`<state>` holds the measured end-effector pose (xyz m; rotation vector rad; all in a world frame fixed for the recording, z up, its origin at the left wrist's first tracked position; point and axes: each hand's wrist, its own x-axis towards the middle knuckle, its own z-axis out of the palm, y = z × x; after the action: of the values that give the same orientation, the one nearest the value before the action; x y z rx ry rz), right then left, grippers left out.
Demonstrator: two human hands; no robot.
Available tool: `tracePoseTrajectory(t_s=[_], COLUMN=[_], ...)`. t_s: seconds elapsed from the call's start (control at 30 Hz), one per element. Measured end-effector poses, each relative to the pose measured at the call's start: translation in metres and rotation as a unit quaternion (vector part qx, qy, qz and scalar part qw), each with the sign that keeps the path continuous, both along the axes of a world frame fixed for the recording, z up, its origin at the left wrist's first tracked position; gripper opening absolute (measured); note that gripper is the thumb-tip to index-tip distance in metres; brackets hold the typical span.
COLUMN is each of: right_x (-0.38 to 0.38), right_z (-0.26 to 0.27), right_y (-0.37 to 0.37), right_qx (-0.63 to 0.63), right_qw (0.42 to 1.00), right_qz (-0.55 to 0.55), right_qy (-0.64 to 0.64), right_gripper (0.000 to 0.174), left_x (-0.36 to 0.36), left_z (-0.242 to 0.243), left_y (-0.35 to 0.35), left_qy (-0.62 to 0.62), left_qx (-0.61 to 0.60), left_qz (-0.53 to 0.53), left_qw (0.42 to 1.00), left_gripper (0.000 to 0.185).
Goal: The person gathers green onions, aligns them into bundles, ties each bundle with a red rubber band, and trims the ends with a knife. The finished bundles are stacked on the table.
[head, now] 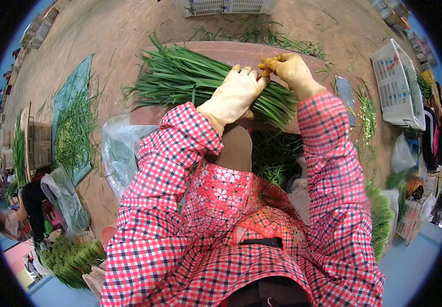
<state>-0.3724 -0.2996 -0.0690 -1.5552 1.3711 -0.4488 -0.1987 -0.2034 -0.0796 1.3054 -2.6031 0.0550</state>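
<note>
A thick bunch of long flat green leaves, likely garlic chives (190, 76), lies across a reddish-brown board (221, 48) before me. My left hand (240, 92), in a cream rubber glove, presses over the bunch with its fingers curled around it. Just above the bunch's right part is my right hand (284, 69), gloved alike, with yellow-stained fingertips pinched together near my left fingers. Whether something thin is between those fingertips I cannot tell. A flat metal blade (345, 96) rests on the board's right end.
Cut trimmings (366, 111) lie right of the blade. A white plastic crate (397, 84) stands further right, another crate (226, 7) ahead. At left are a clear plastic bag (123, 146) and a teal sheet (71, 88) with greens. Other people sit at both far sides.
</note>
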Motion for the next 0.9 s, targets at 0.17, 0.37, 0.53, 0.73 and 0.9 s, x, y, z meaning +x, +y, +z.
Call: tracePoseTrajectory(t_s=[0.17, 0.37, 0.53, 0.73, 0.9], right_x=[0.017, 0.041, 0.033, 0.035, 0.041], right_z=[-0.001, -0.054, -0.038, 0.003, -0.013], right_y=[0.023, 0.035, 0.038, 0.016, -0.025], right_qx=[-0.182, -0.291, -0.257, 0.012, 0.211], right_qw=[0.974, 0.928, 0.953, 0.986, 0.906], right_qz=[-0.068, -0.223, -0.145, -0.141, -0.285], right_qy=[0.117, -0.062, -0.070, -0.090, -0.232], right_gripper=[0.043, 0.026, 0.033, 0.035, 0.028], left_x=[0.003, -0.005, -0.007, -0.003, -0.008], left_z=[-0.001, 0.007, 0.007, 0.000, -0.001], left_y=[-0.015, -0.019, -0.015, -0.002, -0.004], left_qy=[0.033, -0.059, -0.078, -0.055, -0.040], left_qx=[0.074, 0.145, 0.120, 0.063, 0.080], left_qz=[-0.011, 0.005, 0.014, 0.011, 0.020], left_qw=[0.997, 0.988, 0.990, 0.996, 0.996], left_gripper=[0.081, 0.072, 0.103, 0.125, 0.111])
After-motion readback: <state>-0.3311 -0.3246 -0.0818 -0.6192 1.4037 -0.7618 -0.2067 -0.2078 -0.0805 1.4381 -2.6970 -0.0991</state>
